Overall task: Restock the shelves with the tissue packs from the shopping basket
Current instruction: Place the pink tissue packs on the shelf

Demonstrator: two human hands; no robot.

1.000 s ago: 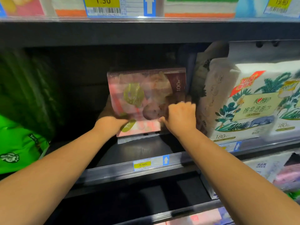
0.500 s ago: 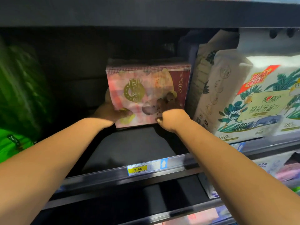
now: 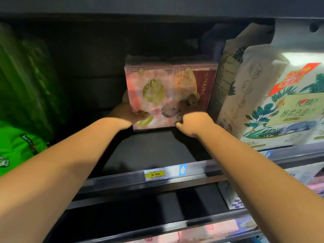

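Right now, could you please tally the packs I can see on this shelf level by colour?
Pink and maroon tissue pack, held by the left hand and right hand: 1
White packs with leaf print: at least 2
Green packs: at least 2, blurred
Total: at least 5

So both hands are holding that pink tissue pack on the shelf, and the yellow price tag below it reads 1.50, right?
Not quite. The head view shows the yellow price tag reads 9.90, not 1.50. The rest holds: the left hand and right hand both hold the pink tissue pack on the shelf.
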